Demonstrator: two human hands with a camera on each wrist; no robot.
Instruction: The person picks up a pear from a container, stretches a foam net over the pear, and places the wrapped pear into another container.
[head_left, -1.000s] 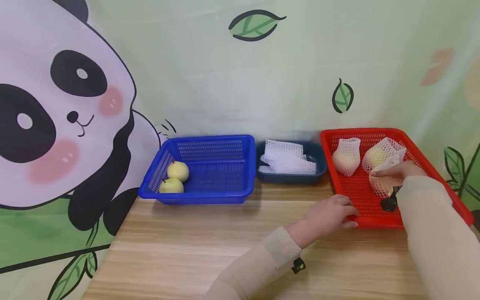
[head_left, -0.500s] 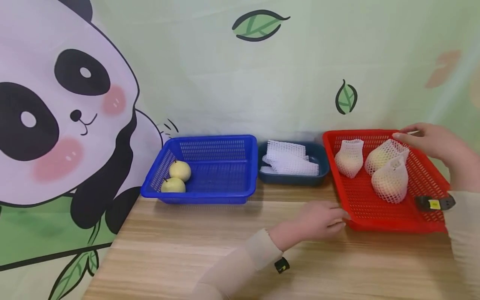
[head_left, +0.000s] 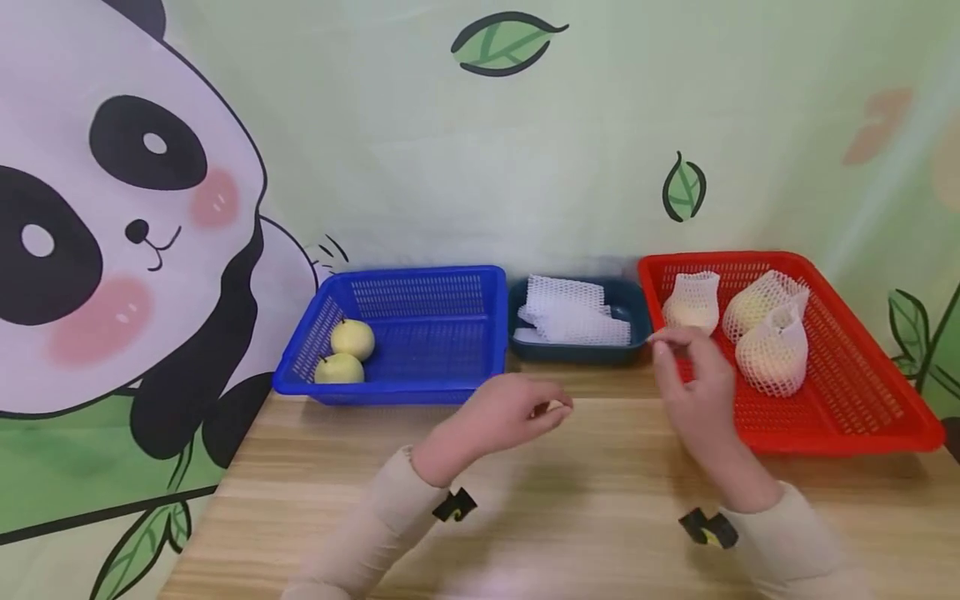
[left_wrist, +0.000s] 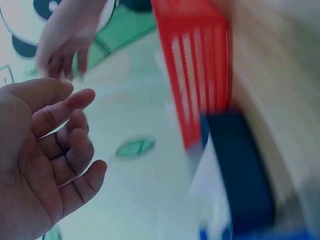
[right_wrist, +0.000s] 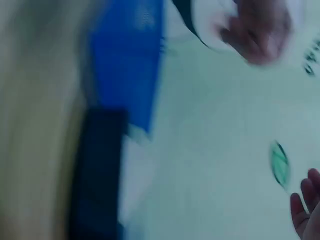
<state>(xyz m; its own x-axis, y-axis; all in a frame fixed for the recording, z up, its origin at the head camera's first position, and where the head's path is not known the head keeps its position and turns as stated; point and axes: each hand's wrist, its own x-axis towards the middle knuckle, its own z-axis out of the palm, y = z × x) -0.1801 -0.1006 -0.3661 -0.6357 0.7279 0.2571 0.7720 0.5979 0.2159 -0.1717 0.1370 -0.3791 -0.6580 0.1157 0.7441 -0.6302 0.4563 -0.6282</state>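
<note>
My left hand hovers over the table in front of the blue basket's right corner, fingers loosely bent with nothing in them. My right hand hangs by the left rim of the red basket, its fingers relaxed and holding nothing. Inside the red basket lie three pale fruits in white foam nets, one at the left, one at the back, and one in front. The left wrist view shows my left palm with its fingers half curled around nothing.
Two yellow-green pears sit at the left of the blue basket. Between the baskets, a dark teal bin holds several white foam nets. A panda-printed cloth hangs behind the wooden table.
My right hand has left the red basket's far right rim and swung left to its left side. My left hand has come off the basket's front left corner and moved left.
</note>
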